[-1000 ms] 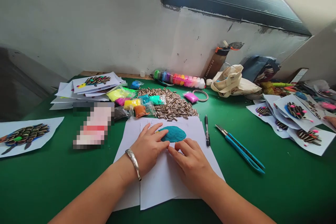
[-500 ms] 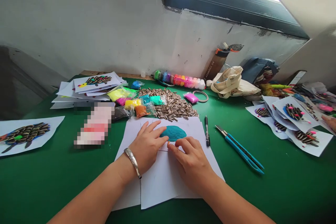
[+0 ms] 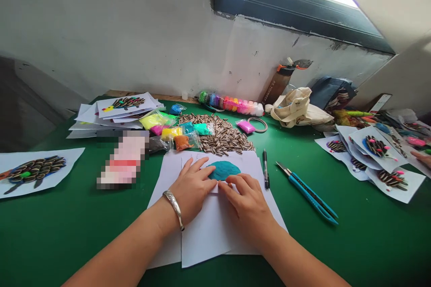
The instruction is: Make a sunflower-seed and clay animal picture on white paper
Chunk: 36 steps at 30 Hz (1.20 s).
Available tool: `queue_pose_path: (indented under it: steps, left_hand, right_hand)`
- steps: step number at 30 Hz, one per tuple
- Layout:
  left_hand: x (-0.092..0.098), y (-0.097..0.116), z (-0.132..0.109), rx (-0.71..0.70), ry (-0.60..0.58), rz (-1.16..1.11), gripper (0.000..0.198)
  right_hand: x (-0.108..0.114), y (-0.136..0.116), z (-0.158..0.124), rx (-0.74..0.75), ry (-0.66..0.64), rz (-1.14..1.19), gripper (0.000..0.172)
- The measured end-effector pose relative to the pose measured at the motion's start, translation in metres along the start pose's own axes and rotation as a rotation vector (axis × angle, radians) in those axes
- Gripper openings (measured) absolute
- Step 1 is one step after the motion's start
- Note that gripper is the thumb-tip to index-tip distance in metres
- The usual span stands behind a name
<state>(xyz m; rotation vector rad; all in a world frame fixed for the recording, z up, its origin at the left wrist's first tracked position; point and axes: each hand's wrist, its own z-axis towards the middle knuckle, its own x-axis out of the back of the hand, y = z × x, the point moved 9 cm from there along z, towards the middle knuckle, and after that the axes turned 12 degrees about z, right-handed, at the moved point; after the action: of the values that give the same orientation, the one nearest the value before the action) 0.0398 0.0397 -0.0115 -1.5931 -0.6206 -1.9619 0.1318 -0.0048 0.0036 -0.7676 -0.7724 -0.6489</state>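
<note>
A flattened oval of teal modelling clay [image 3: 223, 170] lies on white paper [image 3: 208, 233]. My left hand [image 3: 193, 186], with a silver bangle at the wrist, rests on the paper with spread fingers, its fingertips at the oval's left edge. Just below the oval, my right hand [image 3: 247, 197] has thumb and index finger pinched together. A tiny bit of orange clay [image 3: 229, 184] shows at these fingers, mostly hidden. Behind the paper lie bagged clays, among them an orange pack [image 3: 182, 142], and a heap of striped sunflower seeds [image 3: 225, 136].
Right of the paper lie a black pen [image 3: 266, 169] and teal tweezers [image 3: 313, 197] beside a pointed blade. Seed-covered pictures sit at left [image 3: 37, 172] and right [image 3: 387, 170]. A bottle [image 3: 278, 83] and cloth bag [image 3: 292, 110] stand behind. Another person's hand [image 3: 422, 160] shows at far right.
The orange bit has shifted from the right fingertips to deeper between my right fingers. My left fingers remain spread by the oval. The view has shifted slightly.
</note>
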Motion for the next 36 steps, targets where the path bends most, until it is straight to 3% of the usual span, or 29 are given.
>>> queue_pose_path:
  steps: [8, 16, 21, 36]
  left_hand:
    - [-0.003, 0.004, 0.000, 0.000, -0.021, -0.018, 0.044]
    - [-0.005, 0.009, 0.001, -0.016, -0.028, 0.009, 0.041]
    - [-0.004, 0.009, 0.002, 0.002, -0.008, -0.008, 0.053]
    - [-0.012, 0.010, 0.003, 0.011, -0.089, 0.025, 0.051]
  right_hand:
    - [0.010, 0.015, -0.002, -0.078, 0.023, 0.022, 0.032]
    - [-0.001, 0.027, -0.004, -0.141, -0.065, 0.002, 0.022]
    - [0.000, 0.031, -0.005, -0.183, -0.055, -0.017, 0.025]
    - [-0.004, 0.028, -0.004, -0.204, -0.089, -0.024, 0.027]
